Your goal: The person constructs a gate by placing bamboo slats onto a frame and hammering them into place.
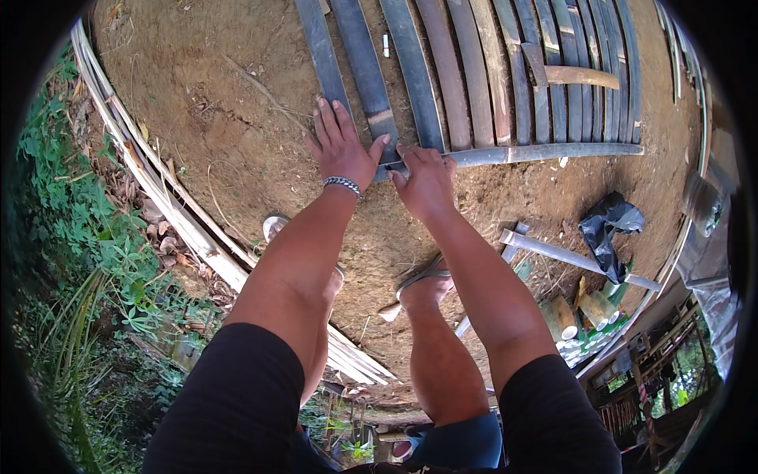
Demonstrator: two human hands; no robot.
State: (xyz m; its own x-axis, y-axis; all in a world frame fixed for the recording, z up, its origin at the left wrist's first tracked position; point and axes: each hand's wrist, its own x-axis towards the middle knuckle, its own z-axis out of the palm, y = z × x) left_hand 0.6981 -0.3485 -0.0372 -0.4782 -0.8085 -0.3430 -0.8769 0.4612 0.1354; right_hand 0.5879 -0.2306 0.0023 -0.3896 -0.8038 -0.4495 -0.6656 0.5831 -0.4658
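Several dark bamboo slats (412, 71) lie side by side on the dirt, running away from me. A grey bamboo strip (545, 152) crosses their near ends. Over the near end of the leftmost slat (322, 55), my left hand (346, 150) lies flat with its fingers spread; a chain bracelet circles the wrist. My right hand (426, 180) is closed on the left part of the crosswise strip, its fingertips close to the left thumb. The exact grip is partly hidden under the fingers. On the right-hand slats rests a hatchet-like tool (580, 76) with a wooden handle.
A small white object (386, 45) lies between two slats. Right of my feet are a black plastic bag (609, 229), crossed pale strips (572, 254) and cut bamboo pieces (562, 316). Long split poles (185, 221) border the green plants (118, 253) at left.
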